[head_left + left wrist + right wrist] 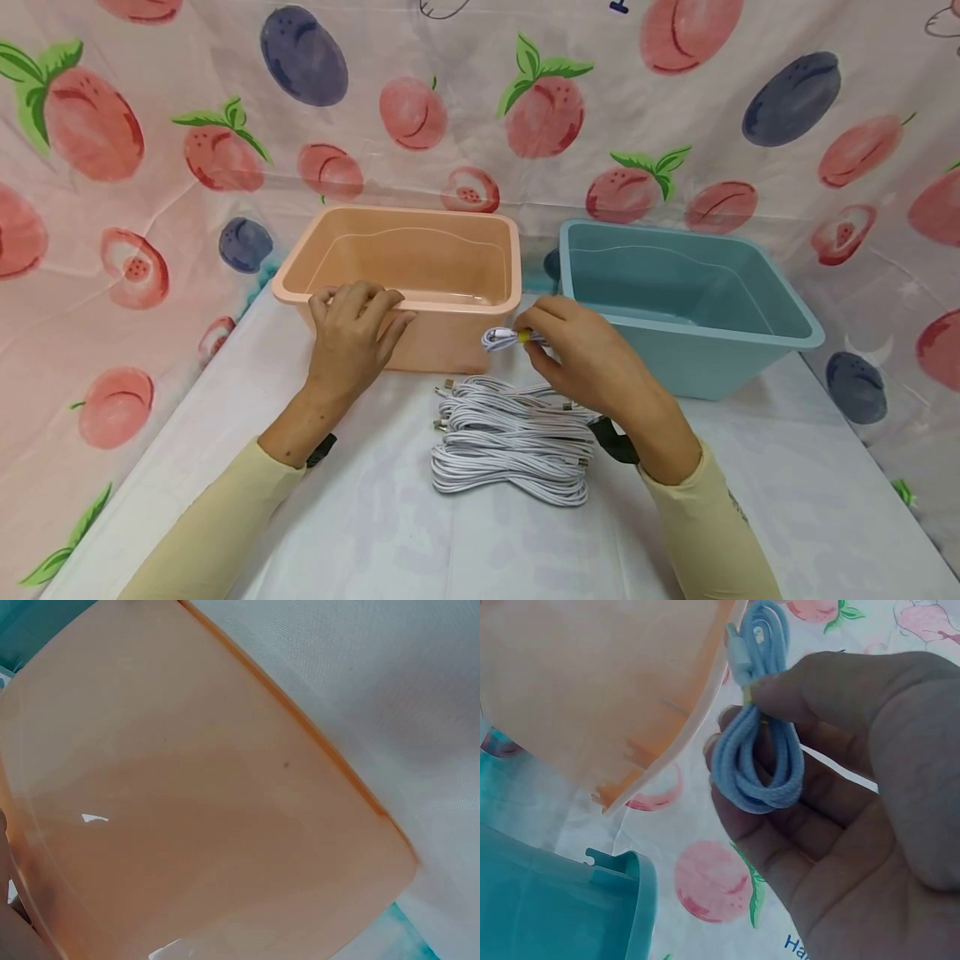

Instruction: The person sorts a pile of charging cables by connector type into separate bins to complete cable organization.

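My right hand (581,354) pinches a small coiled charging cable (757,761) between thumb and fingers. A yellow tie (748,695) binds the coil at its middle, and a white plug lies along one end. In the head view this cable is held up between the two bins, above a pile of bundled white cables (513,442). At the front rim of the orange bin (453,342), my left hand (348,337) has its fingers bent over the edge, with the thumb lower along the outside. The left wrist view mostly shows that bin's outer wall.
A blue-green bin (697,354) stands to the right of the orange one, a narrow gap between them. Both stand on a white-covered table (390,533). Behind them hangs a fruit-print cloth (465,83). Metal plugs stick out at the cable pile's sides.
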### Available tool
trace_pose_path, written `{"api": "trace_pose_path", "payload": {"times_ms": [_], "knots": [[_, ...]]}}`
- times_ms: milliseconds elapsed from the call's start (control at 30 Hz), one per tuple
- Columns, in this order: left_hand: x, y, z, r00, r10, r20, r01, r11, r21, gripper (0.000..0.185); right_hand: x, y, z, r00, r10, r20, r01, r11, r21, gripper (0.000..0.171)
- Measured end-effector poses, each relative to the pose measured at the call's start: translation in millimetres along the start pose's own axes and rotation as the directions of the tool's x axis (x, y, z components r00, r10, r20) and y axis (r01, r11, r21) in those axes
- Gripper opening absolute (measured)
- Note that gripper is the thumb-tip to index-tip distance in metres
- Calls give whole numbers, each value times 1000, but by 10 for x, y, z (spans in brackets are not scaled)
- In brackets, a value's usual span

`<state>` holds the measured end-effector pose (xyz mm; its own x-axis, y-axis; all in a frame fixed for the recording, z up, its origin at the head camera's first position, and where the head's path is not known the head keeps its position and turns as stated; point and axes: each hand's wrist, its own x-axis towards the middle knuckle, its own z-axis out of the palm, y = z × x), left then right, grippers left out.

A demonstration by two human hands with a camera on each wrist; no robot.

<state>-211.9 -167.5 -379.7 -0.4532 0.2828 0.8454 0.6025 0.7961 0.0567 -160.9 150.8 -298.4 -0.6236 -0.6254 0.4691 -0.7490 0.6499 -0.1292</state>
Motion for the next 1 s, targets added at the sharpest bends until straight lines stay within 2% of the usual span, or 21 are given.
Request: {"api": "trace_pose_path", "payload": {"times_ms": [233,533,767,1000], "knots": [[15,-12,-12,1000,-6,14,6,1000,-1,33,46,13,22,995,-19,-99,21,1000,15,26],[22,-38,-2,1000,1,9,-1,1000,-5,38,120,31,73,985,-2,-170,7,1000,29,24],[26,-59,21,1000,7,-2,-7,1000,-11,39,191,56,140,970,-14,-243,23,999,35,23],[31,-56,5,1000,-3,21,4,1000,-14,33,236,74,184,950,6,-312,7,999,41,25]]}}
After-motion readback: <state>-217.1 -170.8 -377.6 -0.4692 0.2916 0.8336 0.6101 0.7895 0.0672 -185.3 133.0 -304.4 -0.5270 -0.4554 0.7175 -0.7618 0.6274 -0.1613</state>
